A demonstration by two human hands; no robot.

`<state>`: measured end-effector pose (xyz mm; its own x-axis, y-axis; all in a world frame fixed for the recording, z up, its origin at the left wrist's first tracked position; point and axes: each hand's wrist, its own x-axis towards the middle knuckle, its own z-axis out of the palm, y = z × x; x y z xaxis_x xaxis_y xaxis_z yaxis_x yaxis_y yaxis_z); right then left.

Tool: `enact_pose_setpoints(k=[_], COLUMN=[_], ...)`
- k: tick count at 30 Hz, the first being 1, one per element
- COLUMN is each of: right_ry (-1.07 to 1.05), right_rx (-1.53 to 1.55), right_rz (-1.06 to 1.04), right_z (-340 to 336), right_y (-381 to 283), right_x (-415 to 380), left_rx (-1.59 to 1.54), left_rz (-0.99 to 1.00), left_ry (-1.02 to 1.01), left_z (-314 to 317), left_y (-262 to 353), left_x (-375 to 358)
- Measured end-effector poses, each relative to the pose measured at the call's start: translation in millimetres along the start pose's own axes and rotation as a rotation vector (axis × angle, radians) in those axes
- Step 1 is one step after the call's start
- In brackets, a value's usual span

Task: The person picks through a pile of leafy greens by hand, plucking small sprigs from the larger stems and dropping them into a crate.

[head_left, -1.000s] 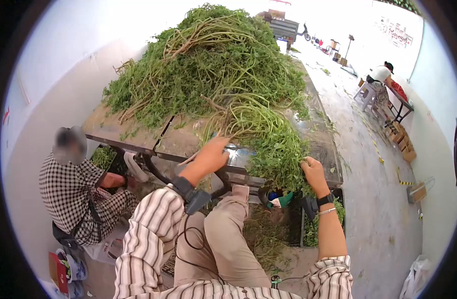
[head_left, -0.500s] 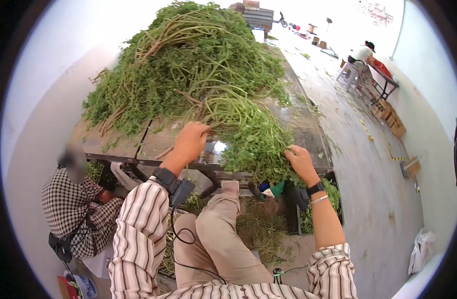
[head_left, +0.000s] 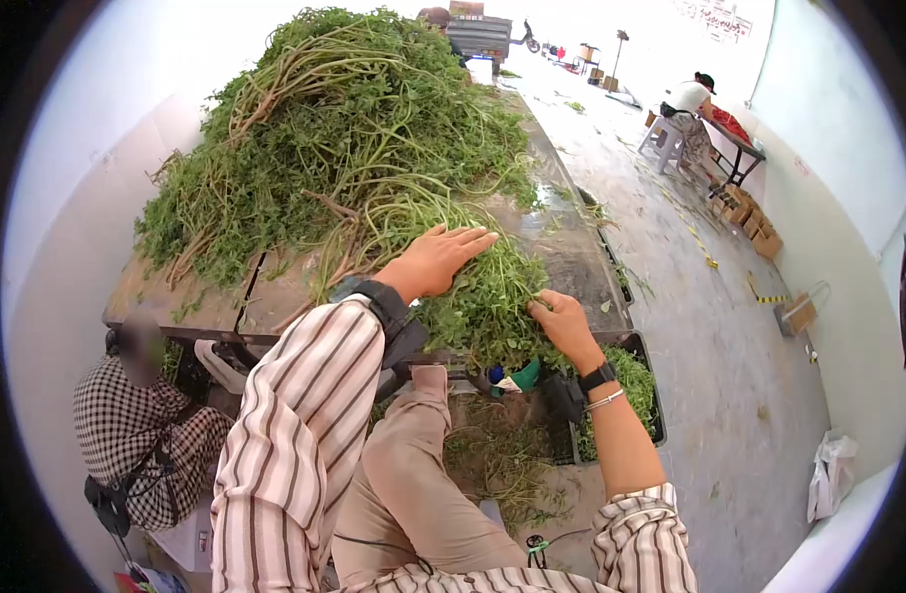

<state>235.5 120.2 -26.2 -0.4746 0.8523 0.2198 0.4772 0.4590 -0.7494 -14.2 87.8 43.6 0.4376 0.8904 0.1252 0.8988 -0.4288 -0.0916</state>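
A bunch of leafy green stems (head_left: pixel 487 306) lies at the front edge of the dark table (head_left: pixel 581 252), its leaves hanging over the edge. My left hand (head_left: pixel 441 260) rests flat on top of this bunch with the fingers stretched out. At the bunch's right side, my right hand (head_left: pixel 563 324) has its fingers pinched on some of the leafy greens. Behind both hands rises a large heap of the same greens (head_left: pixel 344 138), with pale and brownish stems running through it.
Below the table's right corner stands a black crate (head_left: pixel 658 420) with greens in it. Loose stems (head_left: pixel 497 455) litter the floor by my legs. A person in a checked shirt (head_left: pixel 127 425) sits at left. Far right, another person (head_left: pixel 685 99) leans over a small table near cardboard boxes (head_left: pixel 747 219).
My left hand has gone from a closed grip at the stem end to lying flat on the bunch, further right. My right hand stays at the bunch's right side. The view has shifted slightly.
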Motion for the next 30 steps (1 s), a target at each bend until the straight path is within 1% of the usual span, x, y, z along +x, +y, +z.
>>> enact_pose_setpoints(k=[1, 3, 4, 5, 7, 8, 10, 11, 12, 13, 14, 17, 19, 20, 21, 23, 24, 26, 27, 29, 30], right_ry=[0.004, 0.021, 0.035, 0.04, 0.014, 0.018, -0.044, -0.043, -0.071, -0.099, -0.097, -0.071, -0.101, -0.069, -0.067, 0.016, 0.017, -0.376, -0.379, -0.301, -0.264], right_rx=[0.01, 0.005, 0.0, 0.0, 0.27, 0.269, 0.398, 0.398, 0.5, 0.602, 0.603, 0.551, 0.516, 0.395, 0.396, 0.29, 0.291, -0.099, -0.099, -0.351, -0.401], right_rz=[0.005, -0.001, -0.02, -0.011, 0.07, 0.075, 0.211, 0.213, 0.303, 0.393, 0.393, 0.363, 0.243, 0.121, 0.121, -0.469, -0.473, -0.401, -0.404, -0.298, -0.277], right_z=[-0.2, 1.6, 2.0, 3.2, 3.6, 2.3, -3.7, -9.9, -17.1, -22.2, -26.2, -41.2, -47.8, -47.7, -33.7, -6.8, -6.1, -6.6, -6.0, -11.5, -13.1], right_y=[-1.6, 2.7, 5.4, 8.9, 11.5, 10.2, 1.9, -6.8, -17.9, -25.1, -26.3, -33.4, -48.4, -62.2, -62.7, -60.4, -61.1, -73.0, -73.4, -68.0, -57.3], right_x=[-1.2, -1.4, 0.2, 0.6, 1.5, 0.9, -1.3, -3.1, -4.9, -4.3, -1.5, 9.9, 15.9, 16.6, 20.8, 32.6, 32.7, 28.7, 26.1, 19.0, 20.5], left_rx=[-0.003, -0.287, -0.362, -0.364, -0.161, -0.119, -0.133, -0.144, -0.143, -0.189, -0.236, -0.26, -0.268, -0.27, -0.269, -0.414, -0.411, -0.678, -0.679, -0.69, -0.691], left_rz=[0.008, -0.147, -0.169, -0.161, -0.171, -0.182, -0.164, -0.151, -0.15, -0.1, -0.05, -0.059, -0.092, -0.125, -0.123, -0.049, -0.05, -0.105, -0.11, -0.112, -0.107], left_ry=[-0.003, -0.196, -0.176, -0.18, -0.141, -0.121, -0.086, -0.052, -0.052, -0.039, -0.025, -0.04, -0.073, -0.11, -0.111, -0.106, -0.104, -0.162, -0.161, -0.165, -0.164], left_z=[-4.1, -11.7, -3.2, 5.9, 22.4, 31.9, 45.0, 49.0, 51.9, 53.5, 55.6, 59.6, 52.0, 47.3, 48.7, 49.0, 46.6, 35.0, 33.3, 33.4, 34.3], left_y=[1.9, 7.6, 5.9, 6.5, 7.4, 7.5, 5.9, 4.4, 0.6, -4.2, -7.6, -7.7, -2.7, -0.2, -2.3, -10.0, -11.2, -10.1, -11.4, -12.9, -10.4], left_x=[2.9, 6.9, 8.9, 11.9, 18.5, 22.1, 22.5, 21.6, 20.5, 19.5, 19.5, 22.5, 21.6, 20.9, 21.1, 22.3, 22.5, 19.5, 16.6, 14.2, 14.0])
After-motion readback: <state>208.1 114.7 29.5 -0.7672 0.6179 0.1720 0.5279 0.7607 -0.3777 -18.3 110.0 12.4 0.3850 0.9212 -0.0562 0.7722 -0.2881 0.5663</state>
